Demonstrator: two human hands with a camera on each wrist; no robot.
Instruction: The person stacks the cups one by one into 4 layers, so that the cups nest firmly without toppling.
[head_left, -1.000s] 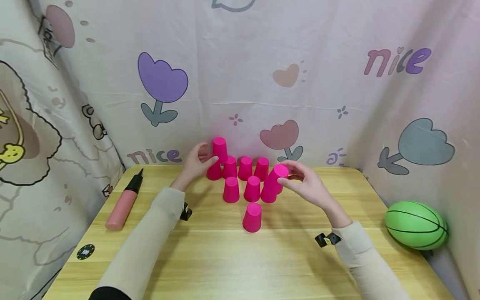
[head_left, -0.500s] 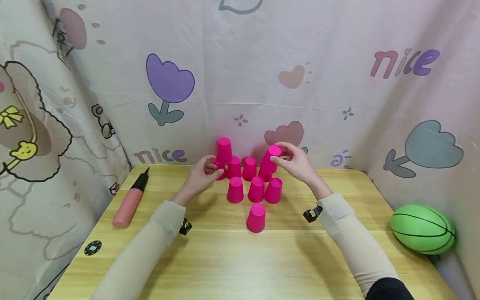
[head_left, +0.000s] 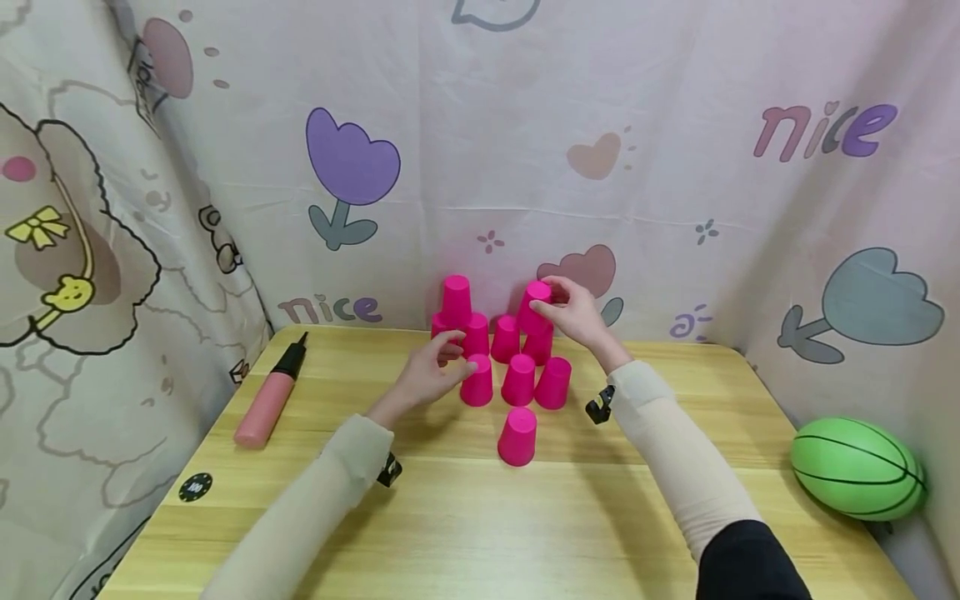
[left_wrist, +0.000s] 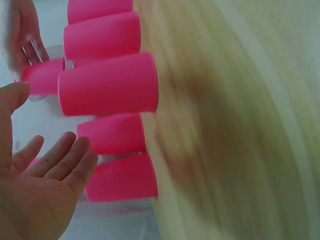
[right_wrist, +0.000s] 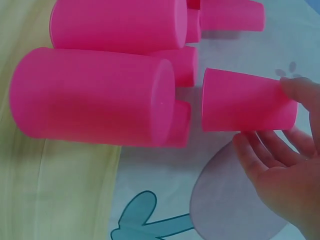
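Note:
Several pink cups stand upside down in rows on the table. My right hand (head_left: 581, 312) pinches a pink cup (head_left: 534, 308) between thumb and fingers, right over the rightmost back-row cup (head_left: 538, 343). In the right wrist view, thumb and fingertips lie on opposite sides of this held cup (right_wrist: 245, 102). Another cup (head_left: 456, 302) sits atop the left end of the back row. My left hand (head_left: 427, 375) holds nothing, its fingers relaxed; its thumb overlaps the left middle-row cup (head_left: 480, 387) in the head view. A single cup (head_left: 517, 437) stands in front.
On the table's left lie a pink hand pump (head_left: 268, 400) with a black nozzle and a black chip (head_left: 196, 487) marked 100. A green ball (head_left: 858, 468) rests at the right edge. A printed curtain (head_left: 480, 150) hangs close behind the cups.
My right hand has carried its cup from the middle row's right end back over the back row. My left hand has withdrawn from the upper left cup, toward me and rightward.

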